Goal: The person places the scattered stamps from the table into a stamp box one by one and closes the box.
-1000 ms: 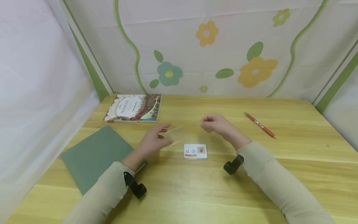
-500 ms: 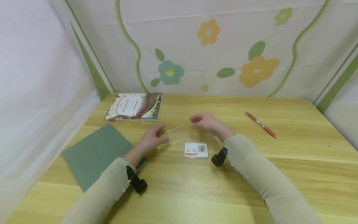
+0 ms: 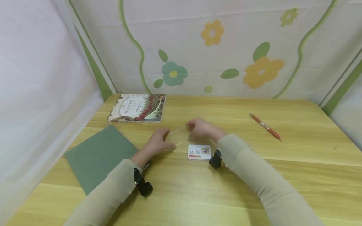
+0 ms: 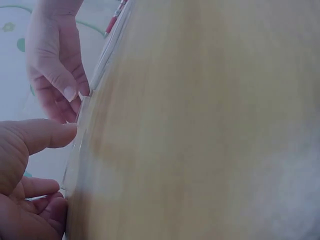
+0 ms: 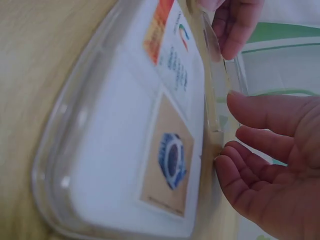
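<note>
A thin clear plastic lid (image 3: 178, 135) lies on the table between the two hands, hard to see except for its bright edges. My left hand (image 3: 157, 142) holds its left end, thumb at the near side and fingers at the far side. At the lid's right end is my right hand (image 3: 202, 129), fingers loosely bent, the index fingertip by the far corner; whether it touches is unclear. Just nearer lies a clear plastic case (image 5: 55, 145) with a white printed card (image 5: 120, 150) inside, bearing a small picture of a blue-and-white vessel.
A green folder-like sheet (image 3: 99, 157) lies at the left, partly under the left forearm. Behind it is a picture-covered book (image 3: 137, 108). A red pen (image 3: 265, 126) rests at the right on the wooden table (image 3: 183, 194). A flowered curtain (image 3: 198, 56) hangs behind.
My right hand has moved left and slightly down to the lid's right end. The left hand stays at the lid's left end, and the case has not moved on the table.
</note>
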